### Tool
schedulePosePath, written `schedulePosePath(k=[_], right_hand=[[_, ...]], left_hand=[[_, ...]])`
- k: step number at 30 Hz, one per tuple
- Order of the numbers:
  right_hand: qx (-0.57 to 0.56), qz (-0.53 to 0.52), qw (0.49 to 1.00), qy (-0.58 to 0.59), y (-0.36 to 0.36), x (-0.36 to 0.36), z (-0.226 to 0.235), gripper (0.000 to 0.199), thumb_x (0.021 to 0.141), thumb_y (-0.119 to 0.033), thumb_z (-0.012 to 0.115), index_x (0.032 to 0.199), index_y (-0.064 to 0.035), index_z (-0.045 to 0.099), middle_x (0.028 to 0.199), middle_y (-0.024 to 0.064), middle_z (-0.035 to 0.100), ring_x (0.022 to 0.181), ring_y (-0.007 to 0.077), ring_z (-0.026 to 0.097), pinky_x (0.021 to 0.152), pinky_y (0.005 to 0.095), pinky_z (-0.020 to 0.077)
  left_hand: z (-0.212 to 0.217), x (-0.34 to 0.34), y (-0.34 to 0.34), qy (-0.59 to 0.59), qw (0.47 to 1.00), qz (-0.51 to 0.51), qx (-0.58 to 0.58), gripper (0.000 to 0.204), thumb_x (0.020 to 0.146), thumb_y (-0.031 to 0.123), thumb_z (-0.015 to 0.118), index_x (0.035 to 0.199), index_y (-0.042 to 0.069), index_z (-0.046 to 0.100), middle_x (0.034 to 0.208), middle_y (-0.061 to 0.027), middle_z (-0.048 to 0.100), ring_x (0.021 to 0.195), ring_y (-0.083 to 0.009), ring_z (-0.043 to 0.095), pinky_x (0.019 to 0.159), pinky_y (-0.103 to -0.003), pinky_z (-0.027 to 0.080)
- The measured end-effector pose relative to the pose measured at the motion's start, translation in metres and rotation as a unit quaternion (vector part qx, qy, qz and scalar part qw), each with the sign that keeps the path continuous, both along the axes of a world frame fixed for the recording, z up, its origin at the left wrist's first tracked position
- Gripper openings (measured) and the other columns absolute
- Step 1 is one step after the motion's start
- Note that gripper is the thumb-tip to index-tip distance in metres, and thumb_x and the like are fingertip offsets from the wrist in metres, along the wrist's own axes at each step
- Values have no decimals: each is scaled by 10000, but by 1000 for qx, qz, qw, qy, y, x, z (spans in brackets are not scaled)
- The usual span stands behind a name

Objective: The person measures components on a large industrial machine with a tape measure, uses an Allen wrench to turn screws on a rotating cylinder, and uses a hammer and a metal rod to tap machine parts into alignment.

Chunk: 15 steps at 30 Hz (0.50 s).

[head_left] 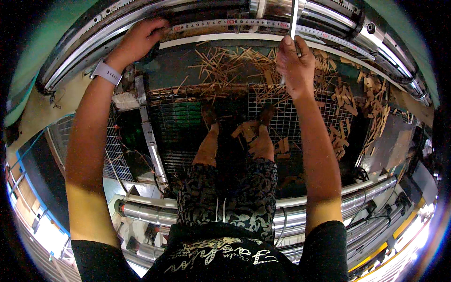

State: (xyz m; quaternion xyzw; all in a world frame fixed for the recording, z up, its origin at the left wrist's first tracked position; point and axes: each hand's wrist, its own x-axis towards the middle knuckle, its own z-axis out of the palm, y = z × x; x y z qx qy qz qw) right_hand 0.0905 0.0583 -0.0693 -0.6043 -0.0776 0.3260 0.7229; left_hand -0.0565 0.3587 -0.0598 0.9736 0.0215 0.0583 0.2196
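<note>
My right hand (pixel 297 66) is closed round a slim, shiny metal bar tool (pixel 294 21). The bar runs up past my fingers across the machine's shaft, and its exact kind is not clear. To the left, my left hand (pixel 145 36) reaches to the machine's lower edge, fingers stretched out and thumb apart, at the near end of a measuring scale (pixel 211 24). This pale strip with printed marks runs along the machine beneath the large metal shaft (pixel 202 11). A grey watch band (pixel 107 73) circles my left wrist.
Cardboard strips and scraps (pixel 345 98) litter the floor and the metal grating (pixel 286 115) around my feet. A toothed rack (pixel 112 8) lies along the machine at upper left. Behind me are more metal rollers (pixel 148 214). A clamp collar (pixel 369 27) sits on the shaft at right.
</note>
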Motion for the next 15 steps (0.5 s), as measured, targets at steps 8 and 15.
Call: schedulePosePath(k=[8, 15], right_hand=[[32, -35, 999, 26, 11, -10, -2, 189, 859, -253, 551, 850, -77, 484, 632, -33, 444, 514, 44, 371, 410, 193, 283], [108, -33, 993, 46, 12, -13, -7, 162, 852, -221, 565, 890, -76, 506, 713, -31, 465, 546, 56, 360, 427, 200, 267]], left_hand=[[0, 0, 1, 47, 998, 25, -15, 177, 825, 146, 523, 957, 33, 553, 849, -138, 581, 771, -281, 558, 691, -325, 437], [6, 1, -5, 61, 998, 29, -20, 181, 831, 151, 524, 965, 33, 556, 926, -121, 579, 847, -276, 555, 753, -314, 434]])
